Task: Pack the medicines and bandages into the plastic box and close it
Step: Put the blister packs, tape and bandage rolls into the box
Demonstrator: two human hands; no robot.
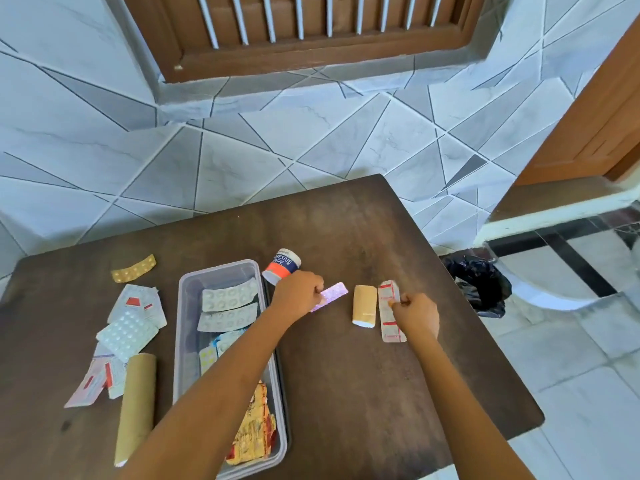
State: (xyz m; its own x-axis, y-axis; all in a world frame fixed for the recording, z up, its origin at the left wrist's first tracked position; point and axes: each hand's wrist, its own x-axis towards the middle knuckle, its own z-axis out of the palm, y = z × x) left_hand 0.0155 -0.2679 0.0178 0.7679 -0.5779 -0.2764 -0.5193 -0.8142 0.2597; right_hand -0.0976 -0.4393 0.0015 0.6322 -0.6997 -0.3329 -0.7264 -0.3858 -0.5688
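Observation:
The clear plastic box (183,306) lies open on the dark table, holding silver blister packs (228,308) and a yellow-red sachet strip (254,431). My left hand (299,294) reaches across the box and is shut on a pink blister strip (334,293) just right of it. My right hand (415,315) pinches the upper part of a white-and-red plaster strip pack (388,306) lying on the table. A small tan bandage roll (364,305) lies between the two hands. An adhesive tape tub (282,265) lies on its side behind my left hand.
Left of the box lie a gold blister strip (133,268), a pile of white and red-marked blister packs (130,327) and a long tan bandage roll (136,407). A black bin bag (479,284) stands on the floor past the table's right edge. A tiled wall rises behind.

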